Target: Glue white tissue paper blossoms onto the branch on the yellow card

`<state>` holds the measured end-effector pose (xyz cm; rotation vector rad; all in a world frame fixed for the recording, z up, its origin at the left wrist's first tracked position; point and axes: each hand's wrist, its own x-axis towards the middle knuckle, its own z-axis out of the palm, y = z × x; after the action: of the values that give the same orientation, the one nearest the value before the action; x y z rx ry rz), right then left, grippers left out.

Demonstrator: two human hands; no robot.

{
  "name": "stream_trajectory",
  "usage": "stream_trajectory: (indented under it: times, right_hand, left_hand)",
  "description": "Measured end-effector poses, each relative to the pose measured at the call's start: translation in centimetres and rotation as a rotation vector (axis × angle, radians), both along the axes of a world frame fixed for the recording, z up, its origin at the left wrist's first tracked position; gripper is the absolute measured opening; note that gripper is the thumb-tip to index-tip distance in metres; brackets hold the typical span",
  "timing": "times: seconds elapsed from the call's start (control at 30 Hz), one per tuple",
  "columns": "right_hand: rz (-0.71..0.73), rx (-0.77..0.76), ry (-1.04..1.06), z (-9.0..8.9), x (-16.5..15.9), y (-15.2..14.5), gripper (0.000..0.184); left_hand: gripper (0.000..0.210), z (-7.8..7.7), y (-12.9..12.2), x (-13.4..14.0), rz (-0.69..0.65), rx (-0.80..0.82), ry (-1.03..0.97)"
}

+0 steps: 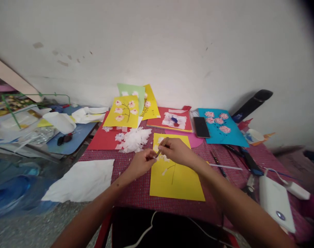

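Observation:
A yellow paper sheet [179, 187] lies in front of me, with a drawn stem and white tissue tufts on its upper part. Above its left edge, my left hand [140, 163] is closed in a pinch; what sits between its fingertips is too small to make out. My right hand [176, 151] is over the sheet's upper half, its fingers closed round a thin brownish stick [159, 152] whose tip points down at the left fingertips. Just beyond the left hand is a heap of torn white tissue [136, 139].
A white tissue sheet [81, 181] hangs near the table's left edge. Finished flower pictures stand behind, one on yellow paper [111, 119] and one on blue [230, 132]. A phone [201, 127] rests beside the blue one. Scissors [250, 187] and a white power bank [275, 199] lie right.

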<state>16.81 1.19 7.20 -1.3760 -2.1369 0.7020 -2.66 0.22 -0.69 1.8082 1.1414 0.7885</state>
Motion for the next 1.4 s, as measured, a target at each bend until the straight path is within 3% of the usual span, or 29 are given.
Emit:
stream_trajectory:
  times: [0.13, 0.47, 0.93, 1.4]
  right_hand:
    - [0.031, 0.055, -0.239, -0.8, -0.2, 0.3, 0.02]
    - [0.048, 0.051, -0.42, -1.9, 0.1, -0.9, 0.022]
    - [0.122, 0.023, -0.566, -1.9, 0.9, -0.7, 0.029]
    - [0.139, 0.048, -0.556, -2.3, 1.3, -0.5, 0.027]
  left_hand:
    - [0.005, -1.5, -0.1, 1.2, -0.003, 0.134, 0.132]
    - [0.005, -3.3, 0.1, 2.8, -0.058, 0.183, 0.225]
    - [0.008, -3.1, 0.5, 3.2, -0.069, 0.159, 0.22]
    - [0.007, -3.2, 0.6, 3.2, -0.053, 0.171, 0.238]
